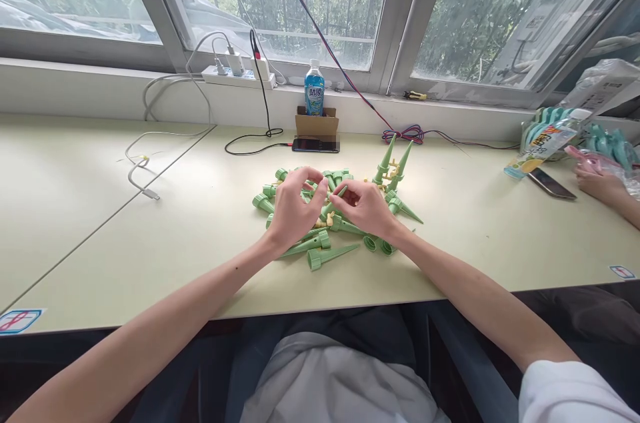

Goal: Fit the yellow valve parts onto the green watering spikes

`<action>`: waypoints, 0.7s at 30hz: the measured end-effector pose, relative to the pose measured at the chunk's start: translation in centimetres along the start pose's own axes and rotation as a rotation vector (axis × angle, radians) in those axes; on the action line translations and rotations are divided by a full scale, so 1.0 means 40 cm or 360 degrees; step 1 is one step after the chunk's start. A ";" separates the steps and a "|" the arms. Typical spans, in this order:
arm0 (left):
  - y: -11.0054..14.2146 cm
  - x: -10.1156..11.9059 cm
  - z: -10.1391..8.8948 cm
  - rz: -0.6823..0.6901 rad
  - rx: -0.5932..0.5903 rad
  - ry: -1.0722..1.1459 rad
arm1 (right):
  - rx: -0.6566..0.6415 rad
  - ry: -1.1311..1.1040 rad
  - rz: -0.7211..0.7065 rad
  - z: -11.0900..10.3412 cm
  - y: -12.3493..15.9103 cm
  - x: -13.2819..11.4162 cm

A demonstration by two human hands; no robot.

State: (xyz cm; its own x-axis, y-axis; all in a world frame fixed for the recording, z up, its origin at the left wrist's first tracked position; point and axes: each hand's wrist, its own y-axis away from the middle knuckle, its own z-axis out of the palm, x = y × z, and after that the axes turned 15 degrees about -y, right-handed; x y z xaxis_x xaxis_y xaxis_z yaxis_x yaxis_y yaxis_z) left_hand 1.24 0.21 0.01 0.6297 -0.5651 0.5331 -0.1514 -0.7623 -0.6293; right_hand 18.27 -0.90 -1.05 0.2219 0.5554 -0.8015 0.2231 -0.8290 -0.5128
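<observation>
A heap of green plastic cone spikes (pixel 330 246) lies on the pale table (pixel 150 230) in front of me, with a few small cream parts among them. My left hand (pixel 293 206) and my right hand (pixel 367 206) hover over the heap, close together. Both pinch one green spike (pixel 334 202) held slantwise between them; my left fingers curl round its lower end, my right fingers close on its upper end. Two spikes (pixel 393 163) stand upright at the heap's far right.
A blue-labelled bottle (pixel 314 91) stands in a small cardboard box (pixel 317 123) by a phone (pixel 315 144) at the window. A power strip (pixel 237 75) and cables lie far left. Another person's hand (pixel 597 183), a phone (pixel 550 183) and packets sit at right.
</observation>
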 end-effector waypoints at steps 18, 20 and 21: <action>0.000 0.004 -0.007 -0.0121 0.0002 0.0086 | -0.0291 0.0023 0.0016 0.008 -0.003 0.024; 0.001 -0.001 -0.005 -0.0138 0.0046 0.0158 | -0.0348 0.0036 0.0011 0.007 -0.004 0.026; 0.001 -0.004 -0.003 -0.0138 0.0073 0.0202 | -0.0373 0.0045 0.0002 0.006 -0.004 0.027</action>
State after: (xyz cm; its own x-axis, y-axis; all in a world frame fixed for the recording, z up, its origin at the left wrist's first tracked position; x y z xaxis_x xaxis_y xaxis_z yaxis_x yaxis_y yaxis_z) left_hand 1.04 0.25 -0.03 0.5370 -0.5353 0.6520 -0.0636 -0.7964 -0.6014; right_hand 18.24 -0.20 -1.90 0.2480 0.5587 -0.7914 0.4364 -0.7938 -0.4236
